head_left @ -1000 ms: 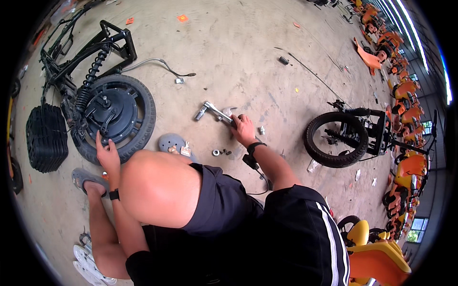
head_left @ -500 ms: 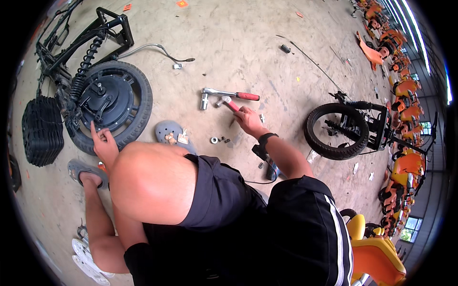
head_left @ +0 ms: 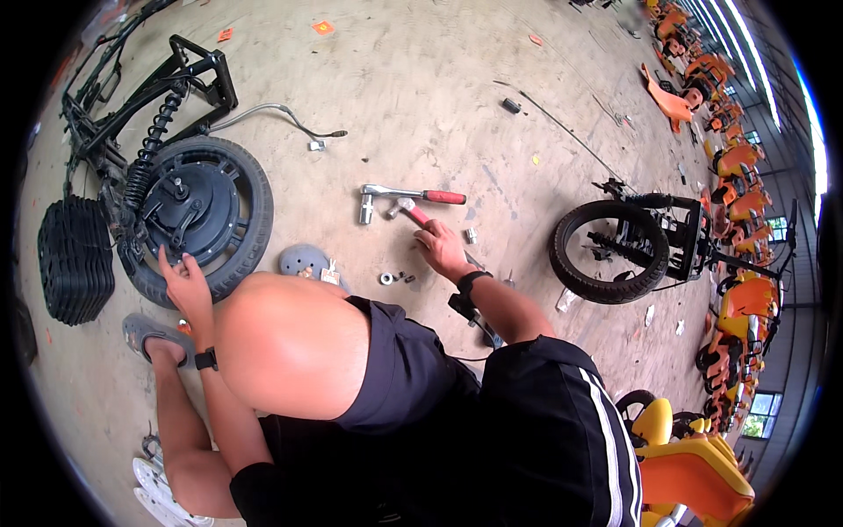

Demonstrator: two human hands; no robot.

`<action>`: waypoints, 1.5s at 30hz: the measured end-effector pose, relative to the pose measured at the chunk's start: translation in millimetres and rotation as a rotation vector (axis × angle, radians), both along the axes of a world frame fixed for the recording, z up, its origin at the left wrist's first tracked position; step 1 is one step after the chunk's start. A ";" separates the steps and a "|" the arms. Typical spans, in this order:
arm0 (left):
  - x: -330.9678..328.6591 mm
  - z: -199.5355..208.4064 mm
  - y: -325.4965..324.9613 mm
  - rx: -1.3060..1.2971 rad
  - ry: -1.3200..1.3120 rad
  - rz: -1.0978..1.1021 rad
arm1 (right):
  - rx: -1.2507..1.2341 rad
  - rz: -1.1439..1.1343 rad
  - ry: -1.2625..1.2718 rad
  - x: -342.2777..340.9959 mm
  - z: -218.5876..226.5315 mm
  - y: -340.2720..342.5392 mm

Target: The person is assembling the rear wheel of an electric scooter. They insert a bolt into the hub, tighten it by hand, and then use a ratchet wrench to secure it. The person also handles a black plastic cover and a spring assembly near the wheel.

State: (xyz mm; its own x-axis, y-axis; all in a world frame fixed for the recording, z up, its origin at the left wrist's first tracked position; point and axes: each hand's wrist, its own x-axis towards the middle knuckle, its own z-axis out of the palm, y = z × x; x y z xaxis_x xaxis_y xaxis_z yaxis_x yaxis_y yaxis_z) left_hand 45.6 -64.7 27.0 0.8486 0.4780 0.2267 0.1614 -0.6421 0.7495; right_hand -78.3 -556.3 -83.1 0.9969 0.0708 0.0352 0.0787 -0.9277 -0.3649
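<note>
My right hand is closed around the red handle of a small hammer with a silver head. Just beyond the hammer head, a ratchet wrench with a red grip and a socket lies on the floor. My left hand is at the near edge of a black tyre, its fingers apart and nothing seen in them. That wheel has a dark hub motor with an axle stub pointing up. It joins a black frame with a coil-spring shock absorber.
A metal ring and small dark parts lie before my knee, with a socket to their right. A power tool sits beside my right forearm. Another wheel stands farther right. Orange and yellow vehicle bodies line the right side.
The whole view has shifted, so the floor things sit slightly lower and further left. My right hand still grips the hammer, and my left hand stays by the tyre.
</note>
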 end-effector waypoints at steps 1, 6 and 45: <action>3.2 3.6 0.9 0.013 0.010 0.026 | -0.005 -0.033 -0.052 4.6 12.1 4.7; 5.7 0.8 26.4 0.008 0.039 -0.023 | -0.147 -0.182 -0.249 42.4 26.0 6.1; 6.0 13.1 -5.6 0.025 0.125 0.067 | -0.036 -0.260 -0.078 32.0 -15.9 7.3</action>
